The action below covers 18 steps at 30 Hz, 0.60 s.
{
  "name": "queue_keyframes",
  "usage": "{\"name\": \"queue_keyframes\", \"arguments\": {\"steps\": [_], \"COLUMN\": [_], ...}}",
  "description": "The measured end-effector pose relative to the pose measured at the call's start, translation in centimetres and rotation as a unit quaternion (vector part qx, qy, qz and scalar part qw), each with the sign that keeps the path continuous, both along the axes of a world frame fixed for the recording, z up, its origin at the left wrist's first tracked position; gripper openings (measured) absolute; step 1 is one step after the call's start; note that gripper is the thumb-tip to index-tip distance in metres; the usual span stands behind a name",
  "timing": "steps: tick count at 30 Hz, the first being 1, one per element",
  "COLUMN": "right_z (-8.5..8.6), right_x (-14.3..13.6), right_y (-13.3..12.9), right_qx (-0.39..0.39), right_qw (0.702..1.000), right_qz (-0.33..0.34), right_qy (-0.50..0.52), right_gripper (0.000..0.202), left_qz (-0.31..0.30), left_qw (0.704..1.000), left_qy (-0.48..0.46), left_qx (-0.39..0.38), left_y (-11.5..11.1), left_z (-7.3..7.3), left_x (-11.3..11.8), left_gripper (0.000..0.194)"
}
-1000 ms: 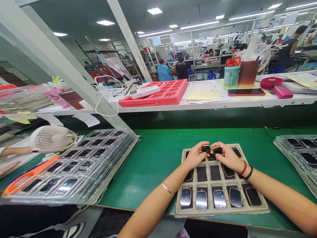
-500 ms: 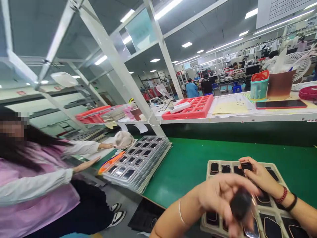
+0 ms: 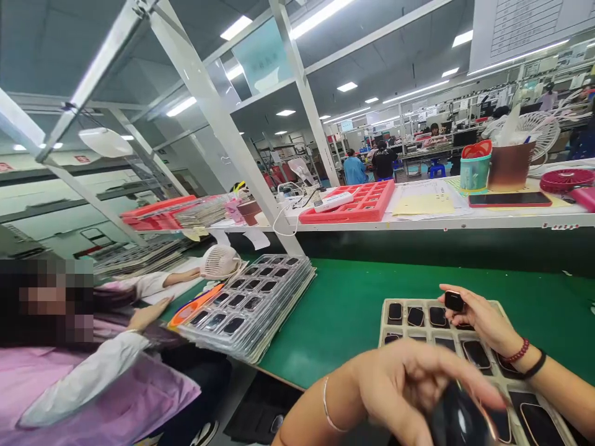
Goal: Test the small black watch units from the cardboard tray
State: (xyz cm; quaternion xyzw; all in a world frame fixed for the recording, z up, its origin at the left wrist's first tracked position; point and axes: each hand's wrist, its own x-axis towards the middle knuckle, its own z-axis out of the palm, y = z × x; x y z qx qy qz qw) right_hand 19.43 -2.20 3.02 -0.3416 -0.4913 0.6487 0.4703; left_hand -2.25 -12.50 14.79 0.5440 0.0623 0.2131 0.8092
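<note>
Close to the camera, my left hand (image 3: 409,384) grips a dark glossy watch-like piece (image 3: 458,418), blurred and cut by the lower frame edge. Farther right, my right hand (image 3: 483,319) pinches a small black square watch face (image 3: 453,301) between thumb and fingers, above the tray's back rows. Beneath both hands lies a beige compartment tray (image 3: 383,319) holding several dark rounded-square watch pieces, such as one at the back left (image 3: 395,311). My left hand and forearm hide part of the tray.
Stacked clear trays (image 3: 260,297) of watch pieces stand left on the green table (image 3: 344,310), beside a white fan (image 3: 218,261) and an orange item (image 3: 195,305). A person in pink (image 3: 93,396) sits left. The shelf (image 3: 418,224) holds a red tray (image 3: 362,201), phone and cups.
My left hand and its dark piece have come lower and nearer the camera. My right hand has lifted its piece slightly. The person at left has leaned lower, and the view has shifted slightly.
</note>
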Motion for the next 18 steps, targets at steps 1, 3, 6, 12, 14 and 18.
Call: {"name": "queue_keyframes", "arguments": {"steps": [1,3,6,12,14,18], "right_z": [1.2,4.3,9.0,13.0,13.4,13.7], "right_x": [0.1,0.2,-0.5,-3.2,-3.6,-3.5], "right_y": [-0.3,-1.5,-5.0,-12.7,-13.9,-14.4], "right_qx": [-0.021,-0.038,-0.003,-0.021,-0.053,-0.092], "right_qw": [0.999,0.995,0.991,0.953,0.947,0.949], "right_qz": [-0.004,-0.003,0.048,0.251,0.251,0.218], "right_qy": [0.036,0.095,0.126,0.168,0.192,0.209], "right_gripper": [0.040,0.034,0.029,0.054,0.053,0.045], "left_qz": [0.057,0.190,0.319,0.317,0.313,0.326], "left_qw": [0.998,0.981,0.948,0.944,0.944,0.940], "left_qy": [-0.013,-0.032,-0.002,0.087,0.098,0.104], "left_qx": [-0.003,0.001,-0.013,-0.034,-0.019,0.005], "left_y": [1.1,4.1,8.9,12.3,12.2,12.1], "left_z": [-0.1,-1.2,-4.9,-12.4,-13.1,-12.9], "left_x": [0.0,0.2,0.8,1.9,1.8,1.5], "left_gripper": [0.077,0.073,0.067,0.057,0.056,0.053]}}
